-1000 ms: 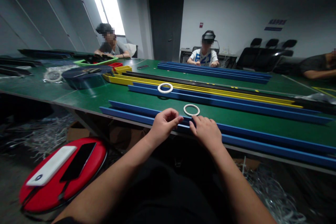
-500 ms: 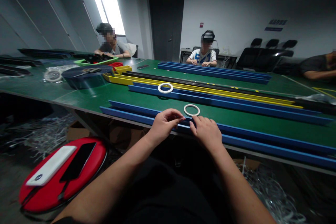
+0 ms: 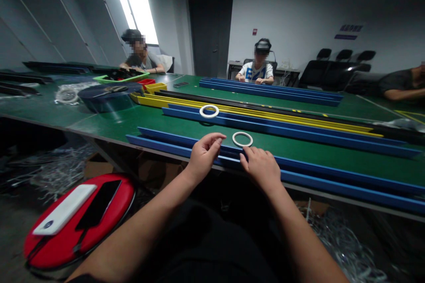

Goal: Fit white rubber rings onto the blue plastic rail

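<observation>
My left hand (image 3: 203,154) hovers just above a long blue channel strip (image 3: 166,145) at the table's near edge. Its fingers curve forward past the thumb, and I see nothing between them. On the same strip rests my right hand (image 3: 262,163), with bent fingers over the far wall and the thumb on the near side. A white tape roll (image 3: 233,141) lies flat just beyond the right fingertips. Farther back, a second white ring-shaped roll (image 3: 201,115) sits on another blue channel strip (image 3: 282,129).
Yellow strips (image 3: 186,105) and more blue strips (image 3: 265,90) lie across the green table (image 3: 109,124). A large dark coil (image 3: 106,101) and a green tray (image 3: 142,76) are at left. A red stool (image 3: 116,216) holds two devices. Co-workers sit opposite and at right.
My left hand has moved left and slightly up, away from my right hand, and its fingers have straightened. My right hand and both white rolls stay in place.
</observation>
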`<state>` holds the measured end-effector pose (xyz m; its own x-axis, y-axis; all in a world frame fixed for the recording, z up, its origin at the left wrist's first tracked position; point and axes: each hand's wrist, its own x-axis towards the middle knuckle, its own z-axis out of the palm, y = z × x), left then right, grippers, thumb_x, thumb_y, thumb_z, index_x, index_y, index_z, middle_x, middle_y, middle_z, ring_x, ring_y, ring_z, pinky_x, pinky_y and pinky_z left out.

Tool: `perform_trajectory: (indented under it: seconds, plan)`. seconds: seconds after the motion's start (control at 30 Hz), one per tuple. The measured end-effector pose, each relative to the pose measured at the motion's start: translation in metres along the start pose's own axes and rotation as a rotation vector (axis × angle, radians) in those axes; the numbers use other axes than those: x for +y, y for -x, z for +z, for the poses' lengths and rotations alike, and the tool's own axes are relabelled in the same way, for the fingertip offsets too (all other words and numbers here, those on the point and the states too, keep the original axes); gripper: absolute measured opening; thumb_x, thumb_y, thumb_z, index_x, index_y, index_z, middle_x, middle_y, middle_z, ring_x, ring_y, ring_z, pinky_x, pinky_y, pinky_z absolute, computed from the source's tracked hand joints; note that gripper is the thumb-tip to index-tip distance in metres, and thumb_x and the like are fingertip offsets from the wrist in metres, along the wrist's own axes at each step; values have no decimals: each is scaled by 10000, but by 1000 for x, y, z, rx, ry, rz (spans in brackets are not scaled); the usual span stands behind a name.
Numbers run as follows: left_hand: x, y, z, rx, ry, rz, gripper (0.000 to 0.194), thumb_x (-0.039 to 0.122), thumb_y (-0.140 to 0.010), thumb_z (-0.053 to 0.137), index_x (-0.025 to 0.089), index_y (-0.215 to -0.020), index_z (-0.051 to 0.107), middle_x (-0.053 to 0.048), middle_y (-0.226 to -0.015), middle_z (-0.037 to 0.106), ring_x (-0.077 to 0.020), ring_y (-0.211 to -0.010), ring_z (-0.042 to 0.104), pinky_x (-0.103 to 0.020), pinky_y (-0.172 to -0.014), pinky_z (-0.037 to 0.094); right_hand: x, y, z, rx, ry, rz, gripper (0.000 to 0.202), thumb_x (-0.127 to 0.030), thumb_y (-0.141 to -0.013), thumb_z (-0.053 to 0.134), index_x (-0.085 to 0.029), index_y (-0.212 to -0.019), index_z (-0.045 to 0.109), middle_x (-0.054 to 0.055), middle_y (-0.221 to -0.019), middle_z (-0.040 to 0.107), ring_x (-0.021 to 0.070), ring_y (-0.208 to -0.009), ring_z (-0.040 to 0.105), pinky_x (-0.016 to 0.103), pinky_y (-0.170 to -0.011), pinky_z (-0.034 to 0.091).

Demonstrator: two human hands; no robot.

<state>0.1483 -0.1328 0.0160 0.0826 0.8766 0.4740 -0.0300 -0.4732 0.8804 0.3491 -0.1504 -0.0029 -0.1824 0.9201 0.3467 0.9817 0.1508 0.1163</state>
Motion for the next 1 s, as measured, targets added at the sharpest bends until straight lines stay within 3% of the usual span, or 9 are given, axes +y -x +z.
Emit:
perform_trajectory:
  seconds: [0.1,0.2,0.3,0.4,0.53,0.63,0.83,0.93,1.0]
  plan:
    - [-2,-4,2,138,-41,36,513,315,-861,621,232,-1353,504,34,-705,571,-91,-593,510,-230,-613,446,-1,0,-3,-9,-3,5,427,-453,-1001,295,-228,-1222,582,91,-1083,677,227,-990,588,352,-834,318]
    - [-4,-7,1,179,-88,75,608,300,-795,692,257,-1364,481,-45,-1050,648,-132,-861,609,-263,-782,485,-3,-1,-6,-21,6,12,431,-454,-1001,289,-232,-1220,587,84,-1077,679,233,-986,591,355,-829,321]
    - [-6,-5,-2,53,-173,28,232,390,-839,646,186,-945,680,-38,-893,671,-152,-824,611,-269,-767,473,-4,-1,-8,-40,18,20,435,-450,-1000,292,-226,-1226,588,94,-1085,678,230,-988,593,353,-830,326]
    - [-6,-1,-3,-45,-266,-10,336,445,-883,579,170,-700,643,-11,-683,621,-149,-701,573,-268,-696,449,-5,-1,-9,-42,19,23,440,-449,-999,292,-214,-1223,589,104,-1092,680,227,-996,591,348,-832,327]
    - [-8,0,0,-54,-330,39,254,377,-883,588,196,-1038,675,-11,-784,656,-157,-752,597,-283,-759,471,-5,-1,-9,-36,12,20,436,-448,-999,294,-215,-1219,589,103,-1089,683,230,-993,595,348,-832,324]
    - [-12,-4,-1,-173,-430,119,622,280,-849,627,254,-1431,410,-51,-1078,670,-178,-986,618,-332,-929,466,-5,-1,-8,-30,14,17,432,-450,-1000,299,-222,-1231,584,97,-1093,681,233,-990,598,353,-837,328]
    - [-21,-10,-18,-504,-994,193,504,518,-878,569,307,-1333,522,-91,-1346,567,-285,-1279,475,-597,-1136,192,-4,0,-8,-29,11,7,482,-497,-1002,271,-220,-1258,571,110,-1108,672,236,-1005,593,353,-846,340]
    - [-26,-17,-34,-531,-1134,165,697,649,-763,639,314,-1358,501,-104,-1338,573,-311,-1272,474,-608,-1136,147,-2,1,-8,-31,2,-17,533,-568,-982,277,-222,-1281,550,117,-1117,666,241,-1016,590,355,-850,349]
    - [-30,-24,-44,-507,-1227,118,785,694,-685,681,269,-1329,537,-134,-1262,611,-338,-1212,512,-568,-1097,239,0,0,-8,-52,-3,-24,589,-633,-949,306,-213,-1285,545,129,-1116,663,250,-1021,588,358,-848,357]
